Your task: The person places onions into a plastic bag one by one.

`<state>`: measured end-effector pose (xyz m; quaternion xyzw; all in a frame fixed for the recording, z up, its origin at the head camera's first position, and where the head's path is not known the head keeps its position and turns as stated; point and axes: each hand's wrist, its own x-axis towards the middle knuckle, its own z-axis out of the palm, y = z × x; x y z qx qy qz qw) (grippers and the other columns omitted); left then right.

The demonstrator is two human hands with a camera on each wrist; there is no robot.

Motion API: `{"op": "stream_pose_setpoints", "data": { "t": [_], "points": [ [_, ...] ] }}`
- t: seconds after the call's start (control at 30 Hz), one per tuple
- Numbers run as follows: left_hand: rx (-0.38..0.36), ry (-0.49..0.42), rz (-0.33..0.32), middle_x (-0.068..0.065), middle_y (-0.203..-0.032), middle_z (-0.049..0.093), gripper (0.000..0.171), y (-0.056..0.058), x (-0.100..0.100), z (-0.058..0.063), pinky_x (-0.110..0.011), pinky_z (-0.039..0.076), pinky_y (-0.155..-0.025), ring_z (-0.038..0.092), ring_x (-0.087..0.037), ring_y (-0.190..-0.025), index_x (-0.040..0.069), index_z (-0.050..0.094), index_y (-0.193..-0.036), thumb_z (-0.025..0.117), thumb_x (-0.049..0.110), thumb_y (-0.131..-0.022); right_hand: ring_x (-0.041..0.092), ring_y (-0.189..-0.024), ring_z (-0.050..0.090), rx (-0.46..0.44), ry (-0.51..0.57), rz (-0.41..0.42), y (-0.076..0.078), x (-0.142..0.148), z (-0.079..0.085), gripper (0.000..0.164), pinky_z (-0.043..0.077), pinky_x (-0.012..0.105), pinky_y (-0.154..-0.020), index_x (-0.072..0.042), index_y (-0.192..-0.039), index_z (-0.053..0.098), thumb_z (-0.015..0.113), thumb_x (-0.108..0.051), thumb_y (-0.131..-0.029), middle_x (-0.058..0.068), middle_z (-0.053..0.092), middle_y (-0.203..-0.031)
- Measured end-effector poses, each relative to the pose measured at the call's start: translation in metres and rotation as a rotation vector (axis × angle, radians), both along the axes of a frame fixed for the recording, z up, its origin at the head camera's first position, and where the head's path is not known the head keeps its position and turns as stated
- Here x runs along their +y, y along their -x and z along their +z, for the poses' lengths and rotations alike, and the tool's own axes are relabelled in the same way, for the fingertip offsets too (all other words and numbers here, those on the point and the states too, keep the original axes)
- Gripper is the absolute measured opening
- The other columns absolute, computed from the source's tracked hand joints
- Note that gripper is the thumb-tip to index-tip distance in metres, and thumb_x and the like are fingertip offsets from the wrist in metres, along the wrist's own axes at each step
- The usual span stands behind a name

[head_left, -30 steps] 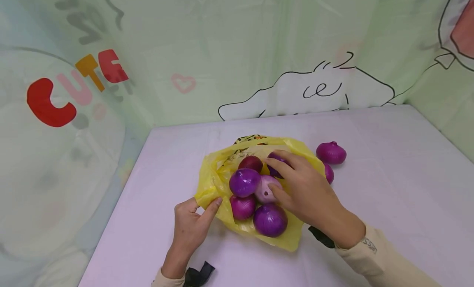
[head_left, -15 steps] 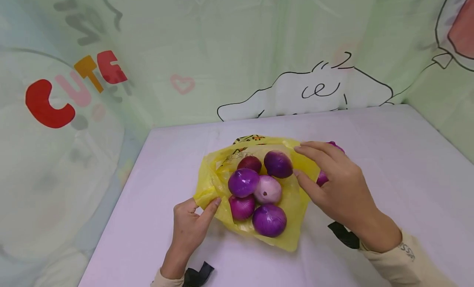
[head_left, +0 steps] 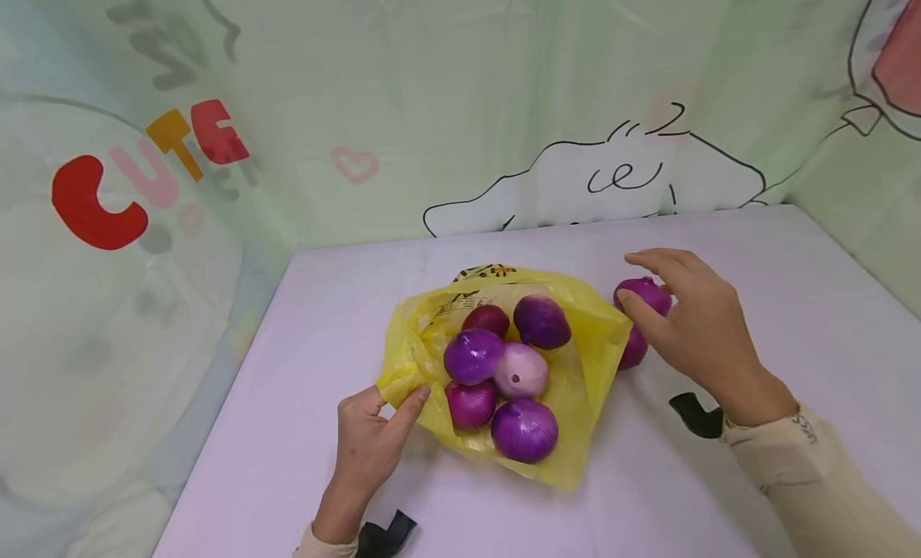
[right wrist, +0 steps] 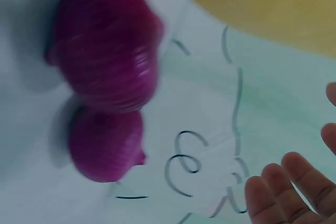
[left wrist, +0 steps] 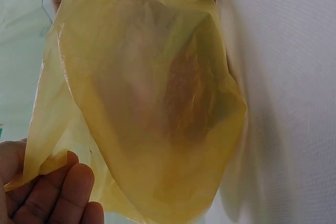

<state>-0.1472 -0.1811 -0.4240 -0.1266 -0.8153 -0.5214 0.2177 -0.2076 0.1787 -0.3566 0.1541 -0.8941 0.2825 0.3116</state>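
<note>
My left hand (head_left: 370,442) pinches the near left rim of a yellow plastic bag (head_left: 600,334) between thumb and fingers. Inside the wide mouth of the bag lie several onions, among them a pale one (head_left: 521,371) and a bright purple one (head_left: 525,430). To the right of the bag, my right hand (head_left: 694,330) hovers with spread fingers and holds nothing. Under it on the table are two purple onions, the farther one (head_left: 643,292) partly covered by the thumb and the nearer one (head_left: 633,348) partly behind the bag. The right wrist view shows both onions (right wrist: 105,43) below the fingers.
A pale lilac cloth covers the table (head_left: 777,302). Behind it hangs a light green printed curtain (head_left: 403,102), with the same fabric at the left and right sides. Black straps (head_left: 388,534) hang at both wrists.
My right hand has let go of a dark purple onion inside the bag and moved right, out over the two onions on the table. The left hand keeps its grip on the bag.
</note>
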Motion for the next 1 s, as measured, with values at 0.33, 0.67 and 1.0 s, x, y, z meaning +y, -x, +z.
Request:
{"op": "stream_pose_setpoints", "data": {
  "t": [0.33,0.67,1.0],
  "points": [
    [0.002,-0.017,-0.007,0.001,-0.099,0.080,0.014,0.001,0.000,-0.001,-0.028,0.061,-0.081,0.076,-0.014,-0.090,0.004,0.082,-0.101,0.083,0.011,-0.090,0.060,-0.130,0.042,-0.485,-0.071,-0.066,0.039,0.031,-0.032,0.056,0.042,0.076,-0.097,0.001,-0.145,0.055,0.073,-0.021,-0.097,0.038,0.043,-0.147],
    [-0.005,-0.009,-0.004,0.000,-0.100,0.080,0.014,0.001,0.001,0.000,-0.029,0.061,-0.082,0.076,-0.014,-0.092,0.004,0.081,-0.103,0.083,0.011,-0.090,0.060,-0.129,0.040,-0.630,-0.083,-0.065,0.059,0.037,-0.046,0.058,0.045,0.073,-0.098,0.001,-0.148,0.052,0.069,-0.024,-0.098,0.038,0.039,-0.150],
    [-0.009,-0.011,-0.003,0.000,-0.101,0.080,0.015,0.001,0.000,-0.001,-0.029,0.061,-0.082,0.076,-0.014,-0.092,0.004,0.081,-0.104,0.083,0.011,-0.091,0.059,-0.124,0.042,-0.675,-0.126,-0.085,0.071,0.041,-0.057,0.056,0.045,0.072,-0.100,0.003,-0.146,0.053,0.069,-0.022,-0.098,0.039,0.042,-0.144]
  ]
}}
